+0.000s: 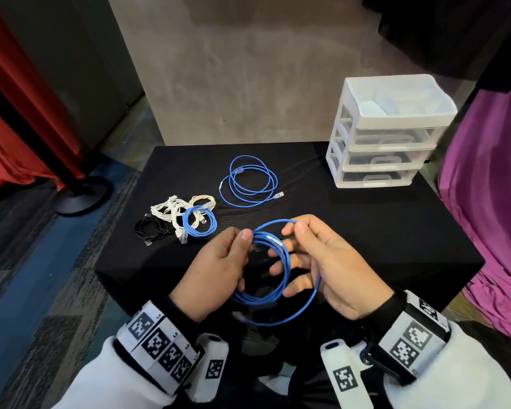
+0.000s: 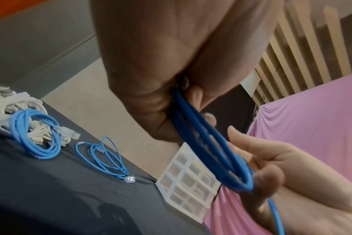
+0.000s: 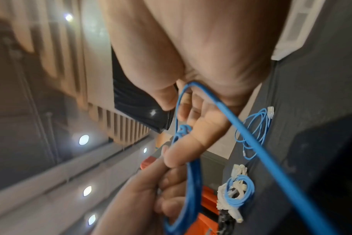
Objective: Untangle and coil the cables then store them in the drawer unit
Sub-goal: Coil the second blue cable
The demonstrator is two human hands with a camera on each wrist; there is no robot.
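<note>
Looking down from the head, we are pinching the thin blue network cable coil (image 1: pixel 273 261) upright between our left hand (image 1: pixel 219 270) and right hand (image 1: pixel 331 264), while the wrist views are showing its loops (image 2: pixel 209 143) running hand to hand and a loose strand (image 3: pixel 251 136) trailing from the right.

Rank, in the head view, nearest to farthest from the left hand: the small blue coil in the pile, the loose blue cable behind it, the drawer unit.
From the left hand:
1. Small blue coil, just ahead, left.
2. Loose blue cable, farther back, centre.
3. Drawer unit, far right corner.
</note>
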